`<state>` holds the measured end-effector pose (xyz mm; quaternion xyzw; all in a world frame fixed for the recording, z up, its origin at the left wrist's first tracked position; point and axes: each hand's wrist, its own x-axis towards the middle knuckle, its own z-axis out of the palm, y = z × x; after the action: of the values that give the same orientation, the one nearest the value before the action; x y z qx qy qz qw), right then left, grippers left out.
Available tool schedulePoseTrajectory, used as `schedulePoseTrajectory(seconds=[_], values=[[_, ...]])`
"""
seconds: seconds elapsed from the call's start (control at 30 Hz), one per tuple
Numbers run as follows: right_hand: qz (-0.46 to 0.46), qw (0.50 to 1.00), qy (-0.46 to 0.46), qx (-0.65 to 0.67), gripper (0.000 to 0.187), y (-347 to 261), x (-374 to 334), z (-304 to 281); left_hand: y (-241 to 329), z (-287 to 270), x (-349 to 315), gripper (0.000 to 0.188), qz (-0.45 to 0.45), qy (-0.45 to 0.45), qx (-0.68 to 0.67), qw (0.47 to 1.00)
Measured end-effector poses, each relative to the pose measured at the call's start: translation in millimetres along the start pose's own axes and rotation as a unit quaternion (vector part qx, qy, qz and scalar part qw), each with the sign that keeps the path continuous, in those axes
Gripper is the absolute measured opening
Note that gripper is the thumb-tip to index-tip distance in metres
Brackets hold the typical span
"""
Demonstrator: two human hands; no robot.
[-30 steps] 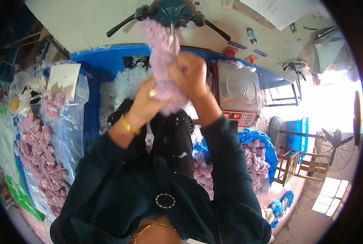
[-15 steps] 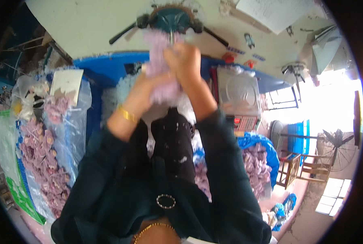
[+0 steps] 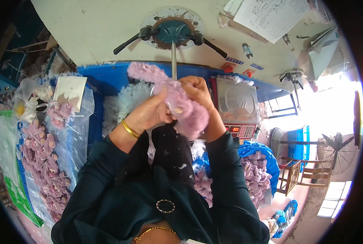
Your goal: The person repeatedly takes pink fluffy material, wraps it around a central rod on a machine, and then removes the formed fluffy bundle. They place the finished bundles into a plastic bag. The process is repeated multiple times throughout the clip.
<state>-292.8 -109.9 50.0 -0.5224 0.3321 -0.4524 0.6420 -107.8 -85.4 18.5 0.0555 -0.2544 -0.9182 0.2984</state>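
A fuzzy pinkish-purple plush toy [image 3: 191, 118] is in both my hands, tilted from upper left to lower right over my lap. My left hand [image 3: 151, 112] is closed around its left side, thumb on top. My right hand [image 3: 197, 91] has its fingers curled onto the toy's upper right side. Just above my hands, a thin metal tube [image 3: 173, 61] comes down from a dark green fitting [image 3: 173, 31] with two black handles. The tube's lower end is hidden by the toy and my right hand.
White stuffing [image 3: 126, 99] fills a blue-walled bin below the table edge. A scale [image 3: 240, 97] stands right. More pink plush pieces lie in a pile [image 3: 43, 158] at left and a blue bag [image 3: 273, 158] at right. Papers [image 3: 271, 18] lie on the table.
The plush toy has come down toward me and turned from nearly upright to slanted. More of the metal tube shows. Both hands have lowered with the toy.
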Motion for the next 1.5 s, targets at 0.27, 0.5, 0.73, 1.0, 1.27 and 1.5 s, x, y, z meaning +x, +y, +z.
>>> schedulePoseTrajectory(seconds=[0.27, 0.5, 0.73, 1.0, 1.27, 1.5], values=[[0.047, 0.966, -0.033, -0.252, 0.047, -61, 9, -10, -1, 43, 19, 0.036, 0.117, 0.198, 0.012, 0.973], [-0.116, 0.800, 0.043, -0.587, 0.095, -21, -29, 61, -14, 23, -9, 0.037, 0.207, 0.243, 0.195, 0.927], [-0.176, 0.863, 0.035, -0.473, 0.082, -10, -29, 21, -42, 37, 14, 0.029, 0.280, 0.266, 0.336, 0.859], [-0.158, 0.935, 0.164, -0.272, 0.079, 9, -36, 71, -1, 63, -26, 0.058, 0.239, 0.250, 0.377, 0.859], [-0.009, 0.989, 0.145, -0.031, 0.047, -24, 15, 46, 53, 52, 9, 0.053, 0.100, 0.289, 0.445, 0.842], [-0.033, 0.984, 0.165, -0.059, 0.067, 0, -40, 64, 5, 72, -32, 0.056, 0.124, 0.273, 0.490, 0.819]])
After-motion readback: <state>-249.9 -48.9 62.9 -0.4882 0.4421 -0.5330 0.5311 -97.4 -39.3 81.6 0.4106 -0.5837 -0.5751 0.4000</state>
